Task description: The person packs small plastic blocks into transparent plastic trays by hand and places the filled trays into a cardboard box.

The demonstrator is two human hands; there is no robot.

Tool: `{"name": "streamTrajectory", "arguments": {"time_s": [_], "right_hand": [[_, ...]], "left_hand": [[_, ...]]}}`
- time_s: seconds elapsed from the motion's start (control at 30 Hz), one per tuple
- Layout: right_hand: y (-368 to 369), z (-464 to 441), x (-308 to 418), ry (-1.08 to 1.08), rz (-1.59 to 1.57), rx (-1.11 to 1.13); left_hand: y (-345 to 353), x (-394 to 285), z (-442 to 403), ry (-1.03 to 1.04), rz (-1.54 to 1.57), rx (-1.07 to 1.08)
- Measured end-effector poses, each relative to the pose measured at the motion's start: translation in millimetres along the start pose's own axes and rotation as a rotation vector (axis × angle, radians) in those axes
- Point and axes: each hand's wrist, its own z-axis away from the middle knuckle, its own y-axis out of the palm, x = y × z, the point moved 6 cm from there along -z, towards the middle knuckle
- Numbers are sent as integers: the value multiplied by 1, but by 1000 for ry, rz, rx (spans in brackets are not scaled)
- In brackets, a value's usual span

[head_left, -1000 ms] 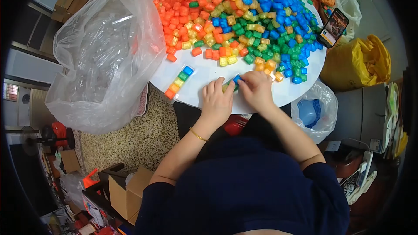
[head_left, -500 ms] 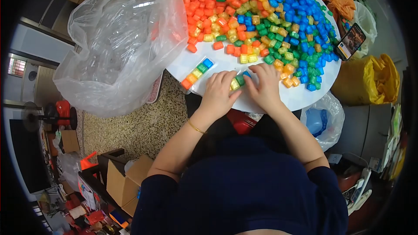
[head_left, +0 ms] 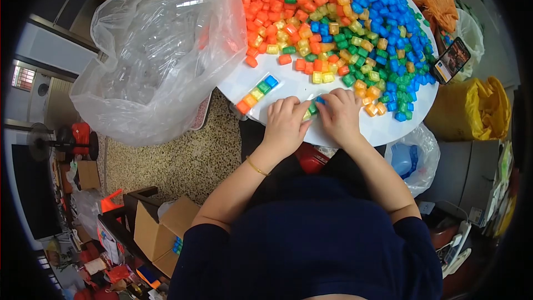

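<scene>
A short row of translucent cubes [head_left: 312,109] lies at the near edge of the white table, with yellow, green and blue showing between my hands. My left hand [head_left: 286,126] is closed over its left end, hiding the cubes there. At the blue end, my right hand [head_left: 341,118] pinches with thumb and fingers. Left of my hands, a finished-looking strip of cubes [head_left: 257,94] in clear wrapping runs from orange-red through yellow and green to blue. Beyond my hands spreads a big heap of loose cubes [head_left: 333,28] in red, orange, yellow, green and blue.
A large clear plastic bag [head_left: 161,61] of transparent wrappers stands against the table's left side. At the right edge is a phone [head_left: 452,60]. Beside the table are a yellow bag [head_left: 472,110] and a bag-lined bin [head_left: 412,158]. An open cardboard box [head_left: 158,236] sits lower left.
The view has shifted slightly. My hands have drawn closer together around the cube row, so less of it shows between them. The wrapped strip stays in place.
</scene>
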Motion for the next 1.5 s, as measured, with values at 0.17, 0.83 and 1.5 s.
{"name": "streamTrajectory", "arguments": {"time_s": [0.17,0.83,1.5], "right_hand": [[9,0,11,-163,141,50],[-33,0,-48,42,366,-10],[-199,-57,141,-528,-1977,980]], "left_hand": [[2,-11,2,51,-64,6],[-76,60,-4,-127,-11,-262],[-192,362,14,-759,-548,-61]]}}
